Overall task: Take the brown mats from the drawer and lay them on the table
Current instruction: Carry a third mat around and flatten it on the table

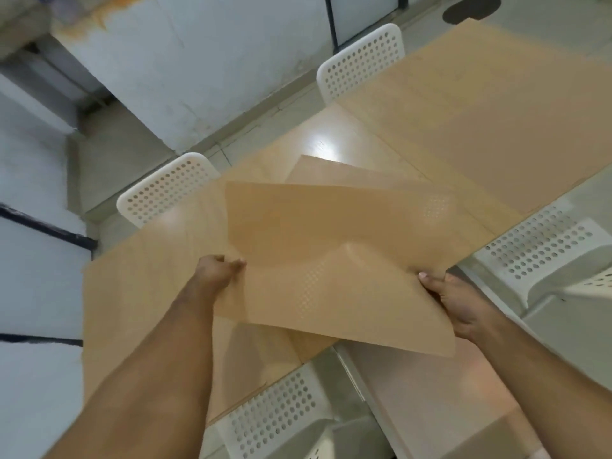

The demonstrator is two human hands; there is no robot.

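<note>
Brown mat (324, 246) pinched by two hands: left (215, 273), right (460, 303); four white chairs (165, 193).

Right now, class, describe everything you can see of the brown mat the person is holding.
The brown mat is a thin, flexible tan sheet, translucent enough that a chair's perforated holes show faintly through it. It is held in the air above the wooden table, tilted and bowed, with a raised crease near its middle. The left hand pinches its left edge and the right hand grips its right edge. Its near corner overhangs the table's edge. Other brown mats seem to lie flat on the table.
</note>
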